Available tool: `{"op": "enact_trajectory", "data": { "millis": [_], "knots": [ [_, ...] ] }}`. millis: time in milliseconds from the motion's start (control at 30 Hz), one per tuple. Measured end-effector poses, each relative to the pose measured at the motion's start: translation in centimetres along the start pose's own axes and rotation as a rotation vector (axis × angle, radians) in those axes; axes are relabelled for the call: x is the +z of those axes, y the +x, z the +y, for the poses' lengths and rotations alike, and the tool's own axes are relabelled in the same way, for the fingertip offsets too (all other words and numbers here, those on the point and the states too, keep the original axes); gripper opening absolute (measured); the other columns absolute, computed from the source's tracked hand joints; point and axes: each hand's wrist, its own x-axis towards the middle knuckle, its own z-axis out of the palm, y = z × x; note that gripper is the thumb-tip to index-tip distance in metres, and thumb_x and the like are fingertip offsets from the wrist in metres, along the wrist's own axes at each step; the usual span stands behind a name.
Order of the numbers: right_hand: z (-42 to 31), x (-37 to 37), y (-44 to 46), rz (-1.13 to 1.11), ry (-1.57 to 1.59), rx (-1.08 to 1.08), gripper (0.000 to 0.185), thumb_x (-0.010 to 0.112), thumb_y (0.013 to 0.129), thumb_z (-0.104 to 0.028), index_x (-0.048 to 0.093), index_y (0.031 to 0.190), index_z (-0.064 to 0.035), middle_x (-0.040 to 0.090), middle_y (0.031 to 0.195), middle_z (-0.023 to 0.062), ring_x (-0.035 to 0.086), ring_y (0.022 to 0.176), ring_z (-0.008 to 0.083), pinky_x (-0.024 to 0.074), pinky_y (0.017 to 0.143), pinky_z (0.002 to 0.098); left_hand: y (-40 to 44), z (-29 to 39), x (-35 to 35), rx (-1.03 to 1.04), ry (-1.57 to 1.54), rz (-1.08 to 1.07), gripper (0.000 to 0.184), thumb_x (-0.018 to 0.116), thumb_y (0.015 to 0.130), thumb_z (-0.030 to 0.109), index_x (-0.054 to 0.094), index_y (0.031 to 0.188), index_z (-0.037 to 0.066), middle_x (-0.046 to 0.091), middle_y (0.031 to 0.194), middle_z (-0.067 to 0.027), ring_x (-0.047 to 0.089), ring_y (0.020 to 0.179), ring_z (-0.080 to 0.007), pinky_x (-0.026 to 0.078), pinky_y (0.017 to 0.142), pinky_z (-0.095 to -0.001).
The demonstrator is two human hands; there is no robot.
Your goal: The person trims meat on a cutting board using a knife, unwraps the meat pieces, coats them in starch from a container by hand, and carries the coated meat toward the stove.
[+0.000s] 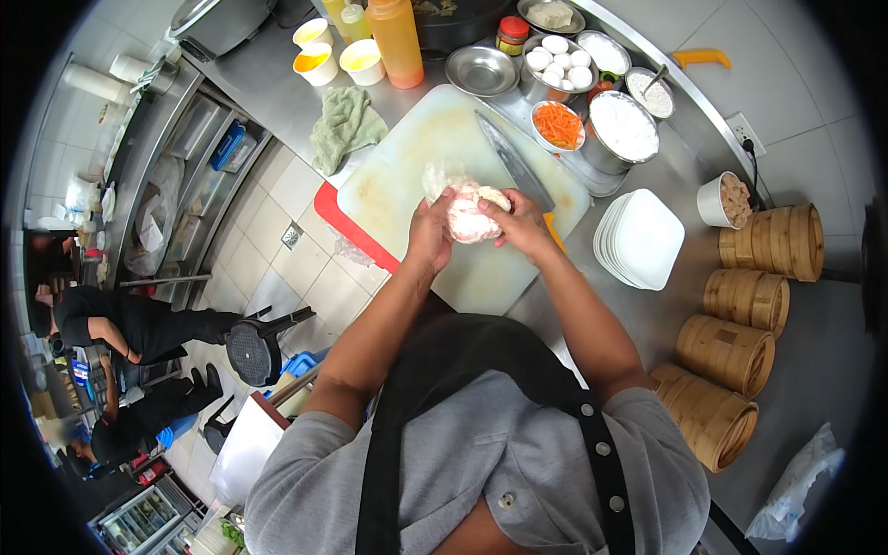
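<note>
Over the white cutting board [388,185], I hold a clear plastic bag of pale pinkish food [474,222] that looks like raw meat. My left hand [430,229] is closed on the bag's left side, its thumb near the top. On the other side my right hand [524,227] grips it, thumb over a pale yellowish piece at the opening. A large knife [514,159] with a yellow handle lies on the board, beyond and beside my right hand, which partly covers it. A red board [356,227] shows under the left edge of the white one.
A green cloth [347,128] lies left of the board. Behind stand an orange squeeze bottle [396,42], shredded carrots [558,125], a bowl of eggs [561,65] and a bowl of white powder [624,127]. Rightward are stacked white plates [640,239] and bamboo steamers [726,350]. Two people [139,324] are far left.
</note>
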Motion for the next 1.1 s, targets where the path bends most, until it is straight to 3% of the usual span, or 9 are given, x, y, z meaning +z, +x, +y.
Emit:
{"op": "enact_trajectory", "data": {
  "millis": [167,433,633,733,1100],
  "knots": [
    [1.1,-0.2,0.2,-0.045,0.301,-0.052,0.046,0.062,0.082,-0.029,0.051,0.112,0.0033,0.063,0.092,0.0116,0.061,0.071,0.0152,0.0497,0.050,0.0269,-0.6,0.6,1.0,0.063,0.045,-0.016,0.026,0.054,0.090,0.017,0.050,0.111,0.002,0.061,0.103,-0.0110,0.062,0.093,-0.0204,0.052,0.080,-0.0358],
    [2.6,-0.7,0.4,-0.161,0.610,-0.063,0.040,0.059,0.083,-0.024,0.052,0.111,0.0033,0.063,0.092,0.0114,0.062,0.073,0.0164,0.0519,0.052,0.0285,0.0,0.3,-0.2,-0.007,0.003,-0.060,0.031,0.054,0.090,0.018,0.047,0.114,0.000,0.060,0.107,-0.0133,0.061,0.098,-0.0231,0.050,0.086,-0.0378],
    [2.0,-0.8,0.6,-0.088,0.161,-0.055,0.049,0.067,0.078,-0.029,0.051,0.111,0.0041,0.063,0.094,0.0125,0.063,0.074,0.0167,0.0516,0.052,0.0275,0.0,0.4,-0.6,-0.058,-0.009,-0.053,0.031,0.053,0.091,0.018,0.045,0.114,-0.002,0.059,0.108,-0.0148,0.060,0.098,-0.0250,0.050,0.086,-0.0398],
    [1.7,-1.4,0.8,-0.120,0.145,-0.006,0.053,0.068,0.076,-0.031,0.051,0.112,0.0047,0.063,0.094,0.0124,0.063,0.074,0.0168,0.0513,0.052,0.0269,0.3,0.2,-1.0,-0.082,-0.014,-0.093,0.032,0.051,0.092,0.019,0.045,0.115,-0.002,0.058,0.109,-0.0150,0.060,0.099,-0.0254,0.050,0.086,-0.0401],
    [2.5,-1.7,1.0,-0.135,0.173,0.074,0.040,0.067,0.075,-0.026,0.056,0.103,0.0009,0.064,0.088,0.0103,0.061,0.070,0.0152,0.0470,0.049,0.0262,1.0,-0.3,-1.8,-0.146,0.023,-0.154,0.043,0.046,0.093,0.032,0.048,0.120,-0.001,0.058,0.114,-0.0132,0.056,0.107,-0.0244,0.044,0.094,-0.0389]
  ]
}}
